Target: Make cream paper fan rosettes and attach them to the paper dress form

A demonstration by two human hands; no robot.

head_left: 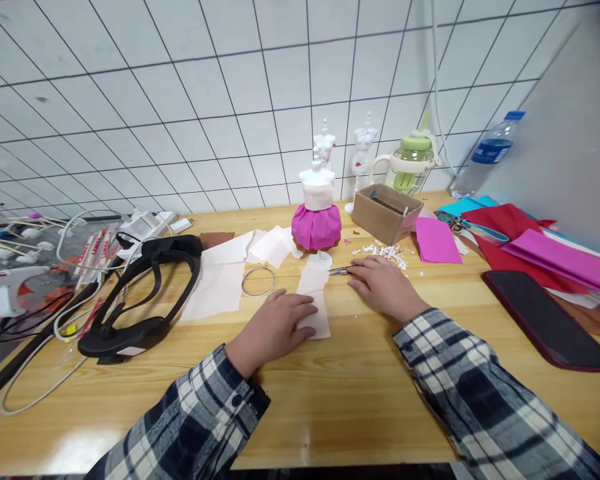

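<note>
On the table (330,407), the relaxed left hand (276,327) touches paper (321,320), the right hand (384,285) grasps scissors (339,271); bottle label (493,151) illegible.

My right fingers (363,264) are keeping the scissors (339,271) pointing left, so their blades are narrowing the gap beside my left fingers (305,311) at the frame's centre. Below, the bare surface (340,400) is offering an open lane between my sleeves to the bottom edge. Above centre, the pink-skirted figure (316,228) is standing in the way, with the cardboard box (383,217) blocking just right of it. Left of centre, the metal ring (259,283) is lying flat; beyond, the black headgear (143,330) is barring passage. At right, bare surface is running between my sleeve and the phone (550,320).
</note>
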